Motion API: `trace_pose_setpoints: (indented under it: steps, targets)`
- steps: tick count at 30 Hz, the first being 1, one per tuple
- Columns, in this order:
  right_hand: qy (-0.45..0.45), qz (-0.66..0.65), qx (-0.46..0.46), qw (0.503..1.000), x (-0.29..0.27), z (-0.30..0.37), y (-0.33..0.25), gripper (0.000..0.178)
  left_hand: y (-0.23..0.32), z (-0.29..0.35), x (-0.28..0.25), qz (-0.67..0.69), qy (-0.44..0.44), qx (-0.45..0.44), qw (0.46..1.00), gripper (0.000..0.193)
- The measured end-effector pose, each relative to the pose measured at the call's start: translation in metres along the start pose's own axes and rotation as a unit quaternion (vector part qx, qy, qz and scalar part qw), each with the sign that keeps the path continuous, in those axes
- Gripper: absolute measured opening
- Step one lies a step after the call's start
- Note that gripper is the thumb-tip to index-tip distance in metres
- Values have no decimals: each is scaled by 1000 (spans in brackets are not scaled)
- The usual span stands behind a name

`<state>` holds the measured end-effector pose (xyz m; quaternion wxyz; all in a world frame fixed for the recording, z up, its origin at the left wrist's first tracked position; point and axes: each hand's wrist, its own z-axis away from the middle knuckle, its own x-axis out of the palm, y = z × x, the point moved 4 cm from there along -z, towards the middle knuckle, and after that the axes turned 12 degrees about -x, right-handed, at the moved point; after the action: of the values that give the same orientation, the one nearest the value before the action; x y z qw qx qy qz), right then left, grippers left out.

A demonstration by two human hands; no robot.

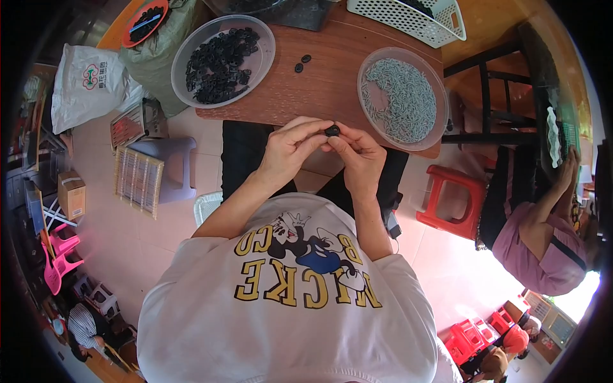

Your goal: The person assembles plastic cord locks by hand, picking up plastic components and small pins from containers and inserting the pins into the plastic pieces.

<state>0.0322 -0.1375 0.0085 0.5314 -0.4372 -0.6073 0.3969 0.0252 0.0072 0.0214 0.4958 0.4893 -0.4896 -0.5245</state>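
In front of my chest, at the table's near edge, both hands meet over a small black oval piece. My left hand pinches it from one side with thumb and fingertips. From the other side my right hand grips it, thumb and fingers closed. Fingertips hide part of the piece. Two similar black pieces lie on the brown table beyond my hands. To the left stands a clear round basin of black parts. A second basin on the right holds many small silvery pieces that look like screws.
A white perforated basket stands at the table's far right. Left are sacks, an orange dish and a stool with a bamboo rack. A red stool and a co-worker are right.
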Motion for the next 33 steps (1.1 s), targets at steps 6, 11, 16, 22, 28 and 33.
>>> trace_pose_setpoints:
  steps: [6, 11, 16, 22, 28, 33]
  targets:
    - [-5, 9, -10, 1000, -1, 0, 2, 23, -2, 0, -1, -45, 0, 32, 998, 24]
    - [10, 14, -32, 999, 0, -1, 3, 23, -6, -5, 2, 22, -7, 1, 1000, 23]
    - [-7, 35, -26, 999, -1, -8, -2, 27, -11, -15, 4, 161, -25, -99, 982, 20]
    - [3, 8, 57, 998, -16, 12, 16, 37, -26, -25, 3, 88, -19, -176, 980, 16]
    - [-40, 14, 132, 990, -40, 55, 58, 30, 6, -112, 20, 18, -113, -138, 984, 12]
    - [-65, 44, 134, 988, -37, 53, 56, 27, 122, -238, 50, 27, -50, 158, 986, 26]
